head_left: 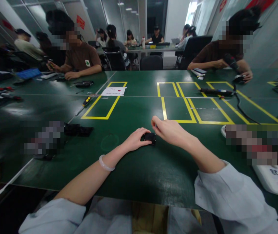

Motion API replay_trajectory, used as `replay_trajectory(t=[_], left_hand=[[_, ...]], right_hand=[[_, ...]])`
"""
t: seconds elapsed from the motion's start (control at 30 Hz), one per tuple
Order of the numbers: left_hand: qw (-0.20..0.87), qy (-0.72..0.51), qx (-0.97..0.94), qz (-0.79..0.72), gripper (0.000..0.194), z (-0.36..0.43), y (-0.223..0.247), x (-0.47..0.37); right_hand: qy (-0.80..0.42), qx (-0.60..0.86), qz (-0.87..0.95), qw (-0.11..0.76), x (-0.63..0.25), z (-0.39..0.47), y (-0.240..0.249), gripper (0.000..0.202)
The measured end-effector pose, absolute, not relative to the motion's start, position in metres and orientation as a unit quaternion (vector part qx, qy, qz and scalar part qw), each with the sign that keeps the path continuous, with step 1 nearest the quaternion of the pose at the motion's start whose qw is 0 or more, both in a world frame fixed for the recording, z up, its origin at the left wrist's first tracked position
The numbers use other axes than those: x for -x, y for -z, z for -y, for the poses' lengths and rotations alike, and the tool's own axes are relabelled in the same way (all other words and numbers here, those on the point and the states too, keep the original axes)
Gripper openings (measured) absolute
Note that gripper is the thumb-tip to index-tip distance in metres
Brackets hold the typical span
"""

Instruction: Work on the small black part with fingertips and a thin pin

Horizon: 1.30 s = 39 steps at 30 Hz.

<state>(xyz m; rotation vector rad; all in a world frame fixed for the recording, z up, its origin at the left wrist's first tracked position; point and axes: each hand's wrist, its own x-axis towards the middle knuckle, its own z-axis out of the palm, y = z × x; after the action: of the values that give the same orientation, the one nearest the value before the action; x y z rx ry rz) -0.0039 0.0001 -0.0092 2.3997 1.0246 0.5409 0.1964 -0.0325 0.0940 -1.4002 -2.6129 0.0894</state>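
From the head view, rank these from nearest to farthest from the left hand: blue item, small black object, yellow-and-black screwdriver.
1. Small black object: at the fingers of the left hand, touching it.
2. Yellow-and-black screwdriver: ahead and to the left, around mid-table.
3. Blue item: farther off to the left, near the table's far side.

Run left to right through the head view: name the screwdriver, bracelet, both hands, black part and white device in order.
Screwdriver → bracelet → left hand → black part → right hand → white device.
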Motion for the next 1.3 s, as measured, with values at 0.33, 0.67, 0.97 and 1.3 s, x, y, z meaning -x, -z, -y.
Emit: replay_trajectory(t=[0.33, 0.67, 0.97, 1.3], left_hand=[[0.244, -0.192, -0.873, -0.377, 0.040, 0.0013, 0.0066, 0.0034], [0.246, -0.189, -0.872, -0.379, 0.040, 0.0015, 0.0052, 0.0038], [0.241, -0.194, -0.876, -0.371, 0.039, 0.0012, 0.0061, 0.0044], [0.249, -0.188, -0.872, -0.378, 0.039, 0.0018, 0.0032, 0.0032]], right_hand=[[-0.030, 0.506, 0.856, 0.102, -0.2007, 0.0269, -0.0881, 0.022], [-0.065, 0.498, 0.855, 0.131, -0.2035, 0.0277, -0.0868, 0.022], [-0.051, 0.508, 0.853, 0.108, -0.2052, 0.0259, -0.0888, 0.020], [-0.030, 0.512, 0.851, 0.112, -0.2047, 0.0272, -0.0881, 0.020]])
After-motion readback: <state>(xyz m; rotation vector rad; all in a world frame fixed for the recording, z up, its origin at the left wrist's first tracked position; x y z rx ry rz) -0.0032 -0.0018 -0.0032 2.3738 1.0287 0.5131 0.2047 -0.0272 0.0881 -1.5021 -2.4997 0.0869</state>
